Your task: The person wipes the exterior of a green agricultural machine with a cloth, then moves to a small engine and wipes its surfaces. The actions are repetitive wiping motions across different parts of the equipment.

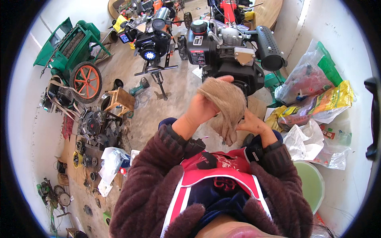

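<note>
A brown cloth (227,99) is draped over my left hand (204,108), whose fingers and palm lie partly under it. The cloth's lower end hangs down beside my right hand (253,123), which touches it near the edge; the right fingers are partly hidden behind the cloth. Just beyond both hands stands a black engine (238,70) with a fuel tank (201,44) on its left and a perforated muffler (270,49) on its right.
A second engine (151,44) stands further left, near a green machine (70,44) with an orange-spoked wheel (85,81). A wooden stool (120,101) and a cordless drill (140,86) are on the floor. Plastic bags (315,104) and a green basin (309,184) lie right.
</note>
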{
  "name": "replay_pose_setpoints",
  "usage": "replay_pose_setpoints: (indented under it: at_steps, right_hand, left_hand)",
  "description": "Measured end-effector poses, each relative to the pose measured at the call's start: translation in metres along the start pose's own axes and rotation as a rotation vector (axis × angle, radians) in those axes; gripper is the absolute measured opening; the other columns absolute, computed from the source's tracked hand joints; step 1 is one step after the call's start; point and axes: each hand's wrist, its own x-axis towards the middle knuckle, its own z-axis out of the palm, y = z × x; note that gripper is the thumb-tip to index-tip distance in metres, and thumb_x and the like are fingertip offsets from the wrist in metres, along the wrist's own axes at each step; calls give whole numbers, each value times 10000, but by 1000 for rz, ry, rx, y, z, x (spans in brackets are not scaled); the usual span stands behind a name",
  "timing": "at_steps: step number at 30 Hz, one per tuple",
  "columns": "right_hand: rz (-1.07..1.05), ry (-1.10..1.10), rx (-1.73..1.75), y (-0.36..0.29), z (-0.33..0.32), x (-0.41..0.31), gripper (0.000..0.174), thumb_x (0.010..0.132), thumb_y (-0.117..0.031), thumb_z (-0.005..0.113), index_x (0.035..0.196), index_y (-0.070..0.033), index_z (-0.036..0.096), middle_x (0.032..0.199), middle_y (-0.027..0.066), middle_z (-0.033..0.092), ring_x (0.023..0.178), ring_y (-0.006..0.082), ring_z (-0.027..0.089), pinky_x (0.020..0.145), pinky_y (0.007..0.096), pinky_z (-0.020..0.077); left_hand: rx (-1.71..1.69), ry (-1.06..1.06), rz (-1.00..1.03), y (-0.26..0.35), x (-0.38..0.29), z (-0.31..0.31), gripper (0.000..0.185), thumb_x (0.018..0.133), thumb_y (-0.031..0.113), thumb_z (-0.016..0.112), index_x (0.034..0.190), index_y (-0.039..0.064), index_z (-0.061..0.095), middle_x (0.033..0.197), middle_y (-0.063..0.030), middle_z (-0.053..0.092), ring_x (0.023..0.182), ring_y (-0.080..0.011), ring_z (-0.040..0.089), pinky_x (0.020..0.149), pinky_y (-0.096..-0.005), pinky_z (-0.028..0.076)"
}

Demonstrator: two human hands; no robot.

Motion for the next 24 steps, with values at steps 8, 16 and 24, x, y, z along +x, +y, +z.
replay_pose_setpoints:
  at_steps: [8,16,24]
  right_hand:
    - [254,67,629,36,30,4,462,808,-104,696,1248,-11,591,1105,62,667,995,170,617,897,306,479]
    - [10,46,419,-16,-8,3,635,754,-141,706,1340,9,512,1222,83,631,1146,184,575,1010,330,426]
    - [-82,-205,129,-25,-10,14,759,653,-193,679,1347,38,477,1251,165,579,1199,251,545,1052,352,389]
  left_hand:
    - [103,181,210,16,-3,-32,635,943,362,522,1483,76,350,1388,-150,515,1258,-301,514,1046,-505,407]
    - [931,925,35,-4,-20,-102,600,925,449,651,1396,110,498,1294,-91,572,1162,-230,561,906,-379,480]
    - [1935,476,433,-3,-32,-59,439,784,235,769,1208,169,677,918,-112,593,793,-314,628,742,-368,521]
